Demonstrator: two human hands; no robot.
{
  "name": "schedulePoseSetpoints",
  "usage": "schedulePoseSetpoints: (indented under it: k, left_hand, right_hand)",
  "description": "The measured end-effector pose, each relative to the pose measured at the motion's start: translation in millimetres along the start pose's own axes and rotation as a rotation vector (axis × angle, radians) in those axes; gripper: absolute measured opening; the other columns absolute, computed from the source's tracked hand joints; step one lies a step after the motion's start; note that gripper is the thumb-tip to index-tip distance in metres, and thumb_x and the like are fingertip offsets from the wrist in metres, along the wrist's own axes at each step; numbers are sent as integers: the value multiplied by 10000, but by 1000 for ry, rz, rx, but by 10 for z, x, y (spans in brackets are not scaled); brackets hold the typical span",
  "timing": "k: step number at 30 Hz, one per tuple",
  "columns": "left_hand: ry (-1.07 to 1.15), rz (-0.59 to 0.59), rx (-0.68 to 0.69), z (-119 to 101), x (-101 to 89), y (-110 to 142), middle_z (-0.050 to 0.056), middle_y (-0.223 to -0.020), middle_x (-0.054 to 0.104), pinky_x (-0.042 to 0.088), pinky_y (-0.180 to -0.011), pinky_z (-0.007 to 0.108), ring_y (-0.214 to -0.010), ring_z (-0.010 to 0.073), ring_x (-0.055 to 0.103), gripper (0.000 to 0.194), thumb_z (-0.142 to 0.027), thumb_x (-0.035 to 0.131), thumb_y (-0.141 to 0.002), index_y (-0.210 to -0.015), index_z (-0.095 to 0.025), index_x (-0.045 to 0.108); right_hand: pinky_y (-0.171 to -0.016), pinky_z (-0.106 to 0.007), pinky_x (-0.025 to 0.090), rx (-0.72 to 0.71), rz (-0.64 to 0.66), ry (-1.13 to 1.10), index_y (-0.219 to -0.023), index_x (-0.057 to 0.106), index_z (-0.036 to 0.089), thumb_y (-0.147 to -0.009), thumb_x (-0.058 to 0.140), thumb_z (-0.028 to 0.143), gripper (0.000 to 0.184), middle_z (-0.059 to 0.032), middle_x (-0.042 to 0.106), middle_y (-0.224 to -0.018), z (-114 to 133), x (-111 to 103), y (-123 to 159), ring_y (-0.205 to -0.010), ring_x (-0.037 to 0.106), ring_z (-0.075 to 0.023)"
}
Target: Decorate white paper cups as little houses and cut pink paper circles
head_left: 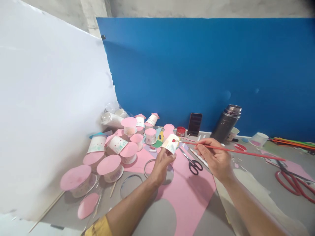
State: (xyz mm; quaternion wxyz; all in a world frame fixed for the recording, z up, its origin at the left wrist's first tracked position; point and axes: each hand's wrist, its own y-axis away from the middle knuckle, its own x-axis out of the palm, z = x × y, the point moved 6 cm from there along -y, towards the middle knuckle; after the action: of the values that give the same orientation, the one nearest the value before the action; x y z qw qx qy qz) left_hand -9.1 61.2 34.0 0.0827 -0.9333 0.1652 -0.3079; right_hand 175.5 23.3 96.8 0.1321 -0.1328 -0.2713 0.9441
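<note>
— Cup (169,144) and brush (236,151): how are they held?

— The paint-marked white cup is pinched, tilted, by the left hand (162,165) above pink paper (194,193) near the middle of the surface (263,177); the red brush is pinched between thumb and fingers of the right hand (216,159), its red tip at the cup's wall.

— Can any lettering be read?

— Pale marks on the dark flask (225,124), near the surface's back edge, are too blurred to be read.

— And the surroundings?

— The grey surface is bounded by a blue panel (209,72) behind and a white panel (54,98) leftward; pink-topped cups (110,164) are crowded toward its left edge.
</note>
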Motion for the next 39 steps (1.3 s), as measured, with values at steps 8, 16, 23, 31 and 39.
schedulePoseSetpoints:
  k: [8, 16, 23, 31, 39]
  left_hand:
    - [25, -15, -23, -11, 12, 14, 69, -1309, 694, 385, -1097, 385, -1317, 307, 546, 470, -168, 755, -761, -1222, -244, 702]
    - [-25, 13, -4, -15, 26, 7, 61, -1279, 707, 381, -1096, 390, -1311, 306, 546, 479, -186, 721, -788, -1261, -261, 696]
    - [-62, 24, 12, -2, 11, 6, 66, -1275, 703, 372, -1106, 391, -1293, 296, 551, 448, -207, 698, -818, -1264, -251, 695]
    - [-102, 33, 12, -6, 22, 7, 65, -1265, 701, 370, -1108, 410, -1278, 303, 542, 395, -214, 689, -820, -1212, -247, 713]
    - [-105, 37, 12, 22, 0, -11, 65, -1316, 671, 351, -1107, 408, -1304, 299, 517, 402, -257, 676, -799, -1199, -247, 706]
  right_hand:
    - [-505, -271, 497, -43, 104, 93, -903, 708, 242, -949, 651, 487, 255, -45, 724, -765, 1, 79, 23, -628, 652, -182]
    - [-531, -273, 535, -90, 38, 77, -881, 709, 246, -938, 661, 501, 266, -41, 739, -753, 69, 18, -3, -640, 694, -191]
    - [-617, -285, 532, -173, 125, 156, -889, 722, 248, -972, 635, 425, 213, -35, 730, -812, 123, 71, -11, -691, 671, -181]
    - [-588, -267, 506, -158, 98, 140, -911, 719, 252, -975, 641, 406, 184, -22, 726, -809, 91, 55, 5, -676, 657, -167]
    - [-594, -252, 509, -174, 110, 151, -901, 718, 229, -980, 633, 401, 207, -23, 729, -798, 142, 61, 8, -663, 654, -157]
